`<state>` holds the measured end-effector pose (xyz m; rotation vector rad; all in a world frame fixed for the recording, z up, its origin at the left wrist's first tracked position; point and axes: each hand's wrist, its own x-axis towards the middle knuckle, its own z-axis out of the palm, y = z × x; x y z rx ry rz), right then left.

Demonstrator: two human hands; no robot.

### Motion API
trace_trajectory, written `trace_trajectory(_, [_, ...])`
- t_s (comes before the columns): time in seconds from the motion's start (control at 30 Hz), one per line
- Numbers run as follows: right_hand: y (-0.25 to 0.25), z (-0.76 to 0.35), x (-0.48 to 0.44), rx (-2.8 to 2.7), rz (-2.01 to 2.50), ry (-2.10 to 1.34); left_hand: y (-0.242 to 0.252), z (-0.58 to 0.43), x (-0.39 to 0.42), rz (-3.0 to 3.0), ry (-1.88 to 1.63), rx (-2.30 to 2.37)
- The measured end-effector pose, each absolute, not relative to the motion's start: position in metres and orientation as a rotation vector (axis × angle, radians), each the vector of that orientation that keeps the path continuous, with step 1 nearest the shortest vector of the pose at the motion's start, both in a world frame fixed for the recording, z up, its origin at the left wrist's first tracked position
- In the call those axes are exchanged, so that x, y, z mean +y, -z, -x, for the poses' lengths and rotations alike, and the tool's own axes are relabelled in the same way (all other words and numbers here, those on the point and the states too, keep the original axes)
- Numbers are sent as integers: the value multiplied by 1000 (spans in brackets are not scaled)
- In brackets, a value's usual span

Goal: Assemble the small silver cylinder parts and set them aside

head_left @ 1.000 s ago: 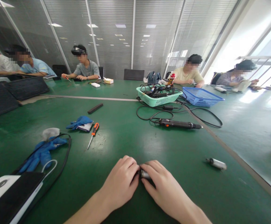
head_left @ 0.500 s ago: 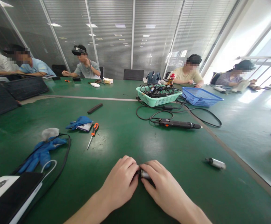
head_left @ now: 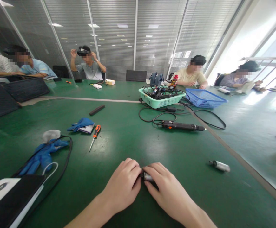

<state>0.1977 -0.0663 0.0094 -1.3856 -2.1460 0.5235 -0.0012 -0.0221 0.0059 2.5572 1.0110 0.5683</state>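
Both of my hands rest close together on the green table (head_left: 133,139), near its front edge. My left hand (head_left: 122,186) and my right hand (head_left: 165,190) have their fingers curled around a small dark and silver cylindrical part (head_left: 147,176). Only a short piece of the part shows between my fingertips; the rest is hidden under my fingers. A similar silver cylinder (head_left: 220,166) lies loose on the table to the right of my right hand.
An orange-handled screwdriver (head_left: 94,135) and blue gloves (head_left: 44,155) lie to the left. A black electric screwdriver (head_left: 182,127) with its cable lies ahead, before a green basket (head_left: 161,98) and a blue basket (head_left: 204,98). A black-and-white device (head_left: 7,202) sits front left. Several people sit around the table.
My hands have barely moved on the small part. The person at the far side of the table has raised both hands to the headset.
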Motion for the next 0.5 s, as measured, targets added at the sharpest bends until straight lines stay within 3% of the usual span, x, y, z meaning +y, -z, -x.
trace_trajectory(0.5, [-9, -199, -66, -2140, 1389, -528, -8, 2, -22, -2553, -569, 1024])
